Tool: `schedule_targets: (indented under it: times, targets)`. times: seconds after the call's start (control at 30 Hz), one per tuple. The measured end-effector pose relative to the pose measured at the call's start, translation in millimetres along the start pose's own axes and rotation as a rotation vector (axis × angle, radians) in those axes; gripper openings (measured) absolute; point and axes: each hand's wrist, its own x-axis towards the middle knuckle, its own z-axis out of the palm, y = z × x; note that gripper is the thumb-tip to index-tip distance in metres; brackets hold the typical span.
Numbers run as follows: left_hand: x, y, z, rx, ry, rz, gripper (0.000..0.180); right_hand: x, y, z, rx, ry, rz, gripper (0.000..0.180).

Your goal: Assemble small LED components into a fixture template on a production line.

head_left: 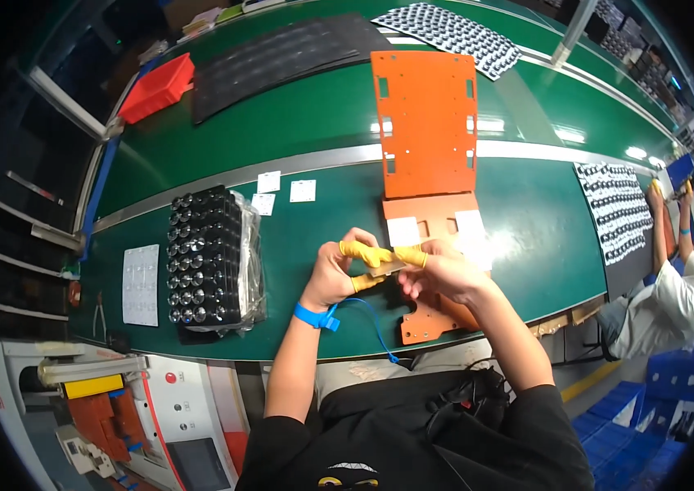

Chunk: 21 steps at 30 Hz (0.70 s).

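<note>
My left hand (335,274) and my right hand (449,274) meet over the near side of the green table, yellow finger cots on their fingertips. Between them they pinch a small flat tan piece (387,268); fingers cover part of it, so its exact kind does not show. A blue strap (317,317) with a cord circles my left wrist. Just beyond my hands stands an orange hinged fixture (431,123), its lid raised. Two white square plates, one the left plate (402,231), lie on its base, and the fixture's near end (429,323) shows below my right hand.
Left of my hands sit stacked black trays of shiny round parts (200,258), a white sheet (141,285), pliers (99,315) and several white cards (303,191). Farther off are a red bin (157,87) and black sheets (281,61). Another tray (613,209) lies right, near a co-worker (666,303).
</note>
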Motion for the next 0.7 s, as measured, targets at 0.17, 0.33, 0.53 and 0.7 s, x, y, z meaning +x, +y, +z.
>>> schedule_targets:
  times: [0.17,0.33,0.53,0.7]
  targets:
    - [0.5,-5.0,14.4,0.128,-0.215,-0.007,0.025,-37.9,17.7,-1.0,0.034,0.058,0.017,0.018]
    - [3.1,-23.0,-18.4,0.852,0.419,0.197,0.021,-80.6,16.2,-29.6,-0.289,0.332,-0.192,0.019]
    - [6.0,-25.1,-23.8,1.500,0.424,-0.145,0.048,-114.8,40.0,-103.5,-0.320,0.536,-0.135,0.027]
    - [9.9,-23.4,-25.1,1.596,0.369,-0.276,0.065,-105.6,54.0,-91.1,-0.405,0.583,-0.054,0.019]
